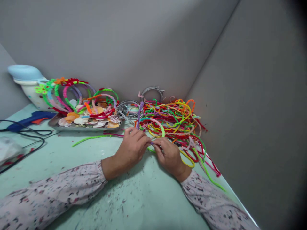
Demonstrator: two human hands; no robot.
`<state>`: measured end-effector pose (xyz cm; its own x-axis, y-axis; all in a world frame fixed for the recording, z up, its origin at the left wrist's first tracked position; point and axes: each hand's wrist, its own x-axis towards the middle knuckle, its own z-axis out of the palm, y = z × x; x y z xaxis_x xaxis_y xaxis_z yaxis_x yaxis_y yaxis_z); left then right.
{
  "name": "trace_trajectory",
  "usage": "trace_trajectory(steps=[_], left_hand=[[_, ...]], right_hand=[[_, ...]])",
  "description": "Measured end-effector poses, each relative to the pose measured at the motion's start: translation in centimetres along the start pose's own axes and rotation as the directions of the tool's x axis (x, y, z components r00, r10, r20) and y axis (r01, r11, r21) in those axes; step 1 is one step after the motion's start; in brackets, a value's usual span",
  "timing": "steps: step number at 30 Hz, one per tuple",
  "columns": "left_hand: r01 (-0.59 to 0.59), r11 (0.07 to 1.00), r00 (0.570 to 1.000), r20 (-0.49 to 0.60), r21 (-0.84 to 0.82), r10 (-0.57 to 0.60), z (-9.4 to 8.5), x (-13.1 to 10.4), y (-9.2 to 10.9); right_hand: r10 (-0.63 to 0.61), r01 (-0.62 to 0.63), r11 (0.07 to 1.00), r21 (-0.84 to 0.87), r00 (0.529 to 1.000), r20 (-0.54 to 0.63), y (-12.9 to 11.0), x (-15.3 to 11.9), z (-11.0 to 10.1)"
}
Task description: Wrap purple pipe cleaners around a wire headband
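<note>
Fingers pinched, my left hand [132,147] grips a purple pipe cleaner [139,111] whose free end stands up above the knuckles. My right hand [169,155] meets it fingertip to fingertip and pinches a short bit of the same purple. A wrapped ring [157,122] in teal, pink and bright green arches up behind both hands; its lower part is mostly hidden by them. Just beyond lies a tangled heap of coloured pipe cleaners [175,118].
A metal tray [83,128] holds seashells [96,119] and several finished-looking wrapped rings [64,92]. Coils of grey wire [129,108] lie beside it. At left are a blue glue gun [31,119], a black cord [43,140] and a white bin with a blue lid [26,72]. Grey walls [251,95] bound the table.
</note>
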<state>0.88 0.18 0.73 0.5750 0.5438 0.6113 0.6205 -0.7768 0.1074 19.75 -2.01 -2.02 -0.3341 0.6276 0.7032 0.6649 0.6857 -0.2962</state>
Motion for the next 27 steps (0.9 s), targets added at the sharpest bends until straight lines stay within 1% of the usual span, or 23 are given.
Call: trace_trajectory(steps=[10, 17, 23, 25, 27], left_hand=[[-0.03, 0.999, 0.997, 0.067, 0.014, 0.029, 0.19, -0.13, -0.22], [0.004, 1.0, 0.998, 0.06, -0.004, -0.004, 0.16, 0.07, -0.07], [0.019, 0.999, 0.995, 0.103, -0.045, -0.014, 0.09, 0.2, -0.04], [0.023, 0.998, 0.995, 0.1, -0.062, -0.017, 0.14, 0.16, -0.08], [0.027, 0.996, 0.998, 0.066, -0.081, -0.021, 0.09, 0.1, -0.04]], right_hand=[[-0.028, 0.028, 1.0, -0.008, 0.999, 0.037, -0.06, -0.09, 0.02], [-0.017, 0.017, 1.0, -0.013, 0.999, 0.028, 0.14, -0.12, 0.08], [-0.026, 0.027, 1.0, -0.003, 0.999, 0.036, 0.06, -0.16, -0.02], [-0.015, 0.015, 1.0, 0.002, 0.999, 0.034, 0.09, -0.15, 0.0], [0.001, -0.001, 1.0, 0.006, 1.0, 0.018, 0.15, -0.11, 0.01]])
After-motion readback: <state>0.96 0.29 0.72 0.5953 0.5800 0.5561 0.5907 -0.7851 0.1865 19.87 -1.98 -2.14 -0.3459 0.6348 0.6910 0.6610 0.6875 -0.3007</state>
